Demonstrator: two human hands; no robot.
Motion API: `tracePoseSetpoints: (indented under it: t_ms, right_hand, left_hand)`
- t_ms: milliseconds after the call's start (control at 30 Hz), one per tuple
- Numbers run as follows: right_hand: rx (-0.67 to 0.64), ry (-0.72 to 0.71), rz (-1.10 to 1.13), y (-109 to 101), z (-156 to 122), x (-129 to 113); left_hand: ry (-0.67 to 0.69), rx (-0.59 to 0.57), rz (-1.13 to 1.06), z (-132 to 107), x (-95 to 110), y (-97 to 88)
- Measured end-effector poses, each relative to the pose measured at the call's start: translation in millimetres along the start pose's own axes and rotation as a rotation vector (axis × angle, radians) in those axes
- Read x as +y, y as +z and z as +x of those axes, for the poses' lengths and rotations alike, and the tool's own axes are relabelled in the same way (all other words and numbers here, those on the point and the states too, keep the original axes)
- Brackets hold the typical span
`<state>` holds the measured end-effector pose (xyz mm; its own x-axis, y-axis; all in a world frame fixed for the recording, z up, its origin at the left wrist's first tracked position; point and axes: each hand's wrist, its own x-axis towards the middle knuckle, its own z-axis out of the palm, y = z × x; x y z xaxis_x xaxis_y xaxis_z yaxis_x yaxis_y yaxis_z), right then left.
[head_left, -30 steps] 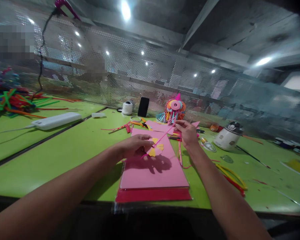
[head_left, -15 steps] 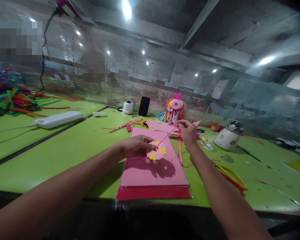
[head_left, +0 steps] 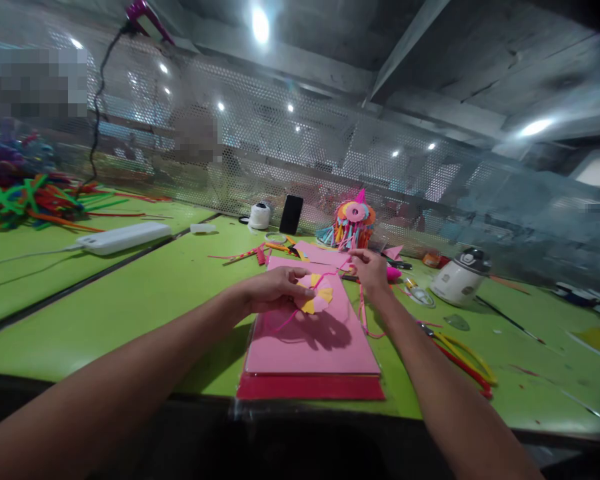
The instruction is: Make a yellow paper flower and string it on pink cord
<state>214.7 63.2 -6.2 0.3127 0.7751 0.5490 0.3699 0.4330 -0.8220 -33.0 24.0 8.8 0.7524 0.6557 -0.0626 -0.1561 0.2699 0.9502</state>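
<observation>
My left hand [head_left: 275,290] pinches a round paper disc [head_left: 323,298] with pink and yellow segments, holding it above a stack of pink paper [head_left: 300,350]. A pink cord [head_left: 325,279] runs from the disc's middle up to my right hand [head_left: 370,270], whose thumb and finger are closed on it. More of the cord loops below my left hand and hangs beside the right wrist. Behind my right hand stands a colourful paper craft [head_left: 355,217] with a ring-shaped front and hanging strips.
Pliers [head_left: 463,360] with red and yellow handles lie right of the paper. Farther right stands a white glue-gun-like or pot-shaped device [head_left: 457,277]. At the back are a phone [head_left: 291,214] and a thread spool [head_left: 259,217]. A power strip [head_left: 125,239] and pipe cleaners [head_left: 35,203] lie left.
My right hand has moved slightly lower and nearer the disc, and the cord between the hands is slacker. A cord loop now shows below my left hand. The view has shifted a little.
</observation>
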Motion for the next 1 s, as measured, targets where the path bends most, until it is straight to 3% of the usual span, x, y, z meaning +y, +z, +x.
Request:
tracePoseSetpoints:
  t_ms: [133, 233, 400, 500, 833, 933, 1000]
  right_hand:
    - [0.028, -0.028, 0.107, -8.2, 0.2, -23.4]
    - [0.021, -0.077, 0.192, -11.9, -4.4, -44.4]
    - [-0.176, -0.098, 0.47, -15.3, -21.9, -79.9]
    - [-0.275, -0.072, 0.529, -16.3, -31.2, -92.3]
    - [-0.552, 0.063, 0.453, -15.2, -33.0, -83.1]
    - [-0.505, 0.046, 0.411, -17.6, -26.1, -73.7]
    - [-0.477, 0.008, 0.238, -18.3, -20.5, -64.1]
  left_hand:
    - [0.021, 0.182, 0.061, 7.6, -5.3, -6.1]
    - [0.062, 0.236, 0.036, 13.1, -6.9, -11.9]
    - [0.211, 0.322, 0.001, 15.2, 0.3, -22.8]
    - [0.303, 0.341, -0.02, 12.5, 6.8, -25.9]
    - [0.389, 0.292, -0.084, 5.4, 15.4, -18.9]
    - [0.368, 0.297, -0.076, 6.4, 14.3, -20.2]
    - [0.345, 0.29, -0.055, 7.6, 12.4, -21.2]
